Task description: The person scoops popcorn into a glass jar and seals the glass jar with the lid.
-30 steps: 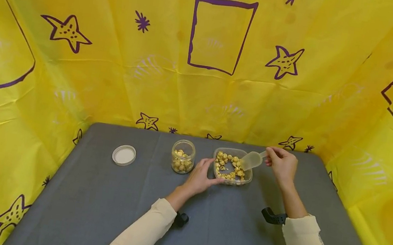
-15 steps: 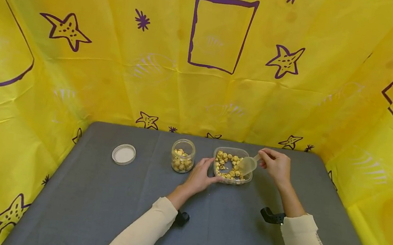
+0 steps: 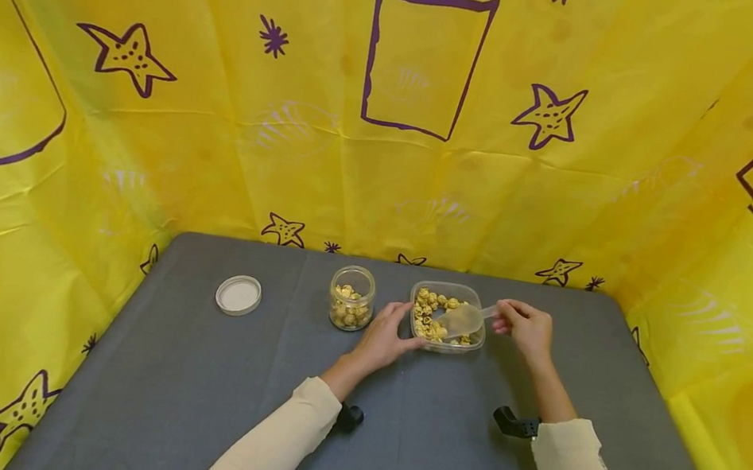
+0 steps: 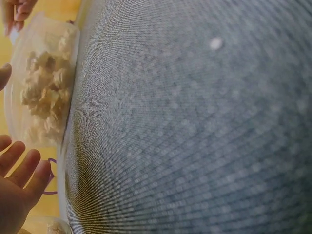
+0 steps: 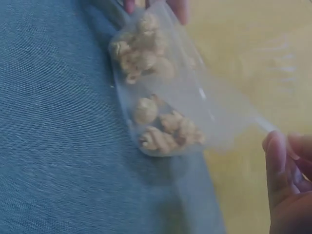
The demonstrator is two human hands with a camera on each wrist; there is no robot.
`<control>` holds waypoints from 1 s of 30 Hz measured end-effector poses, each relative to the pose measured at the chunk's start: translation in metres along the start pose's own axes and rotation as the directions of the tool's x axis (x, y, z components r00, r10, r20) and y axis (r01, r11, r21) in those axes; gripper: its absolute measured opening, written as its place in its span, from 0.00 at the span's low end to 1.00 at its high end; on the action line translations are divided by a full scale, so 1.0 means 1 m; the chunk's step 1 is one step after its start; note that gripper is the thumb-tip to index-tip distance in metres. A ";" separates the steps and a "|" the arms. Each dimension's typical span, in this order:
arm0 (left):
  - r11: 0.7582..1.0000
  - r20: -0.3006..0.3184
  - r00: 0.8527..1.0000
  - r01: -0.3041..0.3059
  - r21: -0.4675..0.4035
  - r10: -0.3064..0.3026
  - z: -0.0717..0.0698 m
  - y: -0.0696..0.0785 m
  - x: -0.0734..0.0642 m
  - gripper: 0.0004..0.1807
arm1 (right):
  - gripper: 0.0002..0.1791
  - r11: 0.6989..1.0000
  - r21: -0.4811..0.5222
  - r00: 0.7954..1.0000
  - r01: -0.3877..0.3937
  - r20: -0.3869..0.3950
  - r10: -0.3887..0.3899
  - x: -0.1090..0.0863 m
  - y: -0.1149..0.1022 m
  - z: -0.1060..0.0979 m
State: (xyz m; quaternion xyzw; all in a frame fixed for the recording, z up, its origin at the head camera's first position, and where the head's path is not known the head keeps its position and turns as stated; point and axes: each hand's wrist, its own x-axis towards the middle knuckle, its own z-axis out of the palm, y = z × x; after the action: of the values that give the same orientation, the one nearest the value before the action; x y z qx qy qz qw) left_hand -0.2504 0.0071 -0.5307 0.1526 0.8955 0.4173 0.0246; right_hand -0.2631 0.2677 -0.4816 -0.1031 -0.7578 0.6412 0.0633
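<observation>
Prob. light & stiff, the scoop (image 3: 460,321) lay tilted in the clear tub (image 3: 466,292) w/ popcorn (image 3: 434,329), best held by its handle (image 3: 490,312), where R hand (image 3: 526,330) pinched it; L hand (image 3: 382,340), fingers spread wide, was at tub's L side, likely flexy if squeezed

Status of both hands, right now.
Left hand: open, thumb and fingers spanning the clear container's near-left corner.
Right hand: closed, holding the scoop by pinching it.
</observation>
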 end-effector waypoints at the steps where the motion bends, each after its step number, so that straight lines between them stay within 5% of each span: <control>1: 1.000 0.000 1.000 0.000 0.002 0.000 0.000 0.000 0.000 0.42 | 0.21 1.000 0.020 1.000 -0.016 -0.003 0.016 -0.001 0.002 0.001; 14: 1.000 -0.010 1.000 0.002 0.010 -0.002 -0.001 0.002 0.000 0.42 | 0.23 0.959 0.223 0.983 -0.177 -0.011 0.184 -0.013 0.020 0.018; 20: 1.000 -0.010 1.000 0.002 0.016 -0.002 -0.001 0.001 0.000 0.42 | 0.06 0.908 0.348 0.969 -0.231 0.000 0.247 -0.017 0.016 0.018; 24: 1.000 -0.007 1.000 0.002 0.023 -0.002 -0.001 0.001 0.000 0.42 | 0.17 0.864 0.430 0.960 -0.261 0.019 0.280 -0.017 0.014 0.015; 30: 1.000 0.004 1.000 0.005 0.024 -0.005 -0.001 -0.001 0.000 0.42 | 0.18 0.838 0.481 0.956 -0.259 0.004 0.293 -0.016 0.014 0.009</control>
State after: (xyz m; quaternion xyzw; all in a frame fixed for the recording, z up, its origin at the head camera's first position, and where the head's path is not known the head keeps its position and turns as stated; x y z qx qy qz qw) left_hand -0.2511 0.0065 -0.5307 0.1517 0.9008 0.4060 0.0254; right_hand -0.2485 0.2576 -0.4959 -0.2148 -0.5511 0.8061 0.0200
